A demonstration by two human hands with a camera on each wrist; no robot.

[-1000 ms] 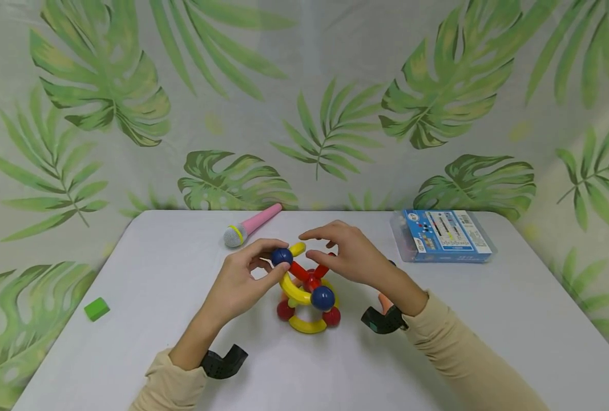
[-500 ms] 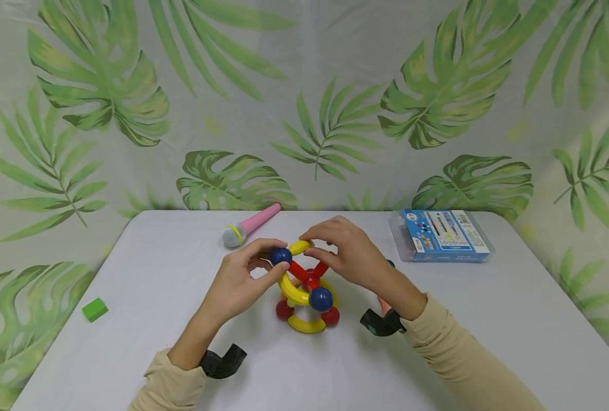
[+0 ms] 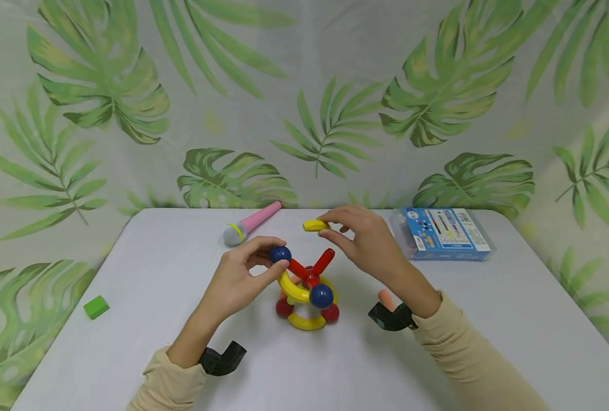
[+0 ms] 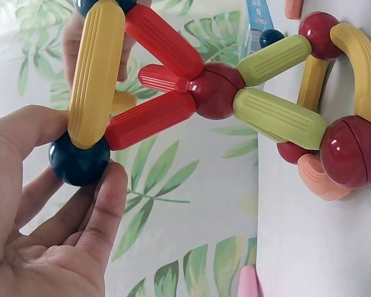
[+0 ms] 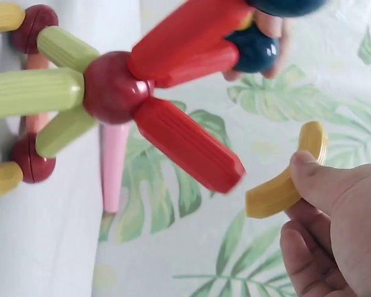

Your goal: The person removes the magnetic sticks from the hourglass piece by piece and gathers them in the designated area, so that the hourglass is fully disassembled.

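In the head view, a toy structure of magnetic balls and rods stands mid-table: dark red balls and curved yellow rods at its base, light green rods (image 4: 281,117) rising to a dark red ball (image 4: 217,90), red rods fanning out above. My left hand (image 3: 242,277) pinches a blue ball (image 4: 79,158) at the upper left, between thumb and fingers. A curved yellow rod (image 4: 98,74) joins it to a second blue ball (image 3: 321,296). One red rod (image 5: 190,146) has a bare end. Behind and above it, my right hand (image 3: 363,237) pinches a loose curved yellow rod (image 5: 287,179), apart from the structure.
Behind lies a pink toy microphone (image 3: 258,221). A clear plastic case with a blue printed label (image 3: 445,235) lies at the back right, a green block (image 3: 96,307) at far left. By the right wrist are an orange rod (image 3: 386,298) and a loose blue ball (image 4: 272,38).
My right hand first closed on the curved yellow rod at the upper left blue ball, then pulled it off, up and to the right. My left hand keeps its hold on the ball.
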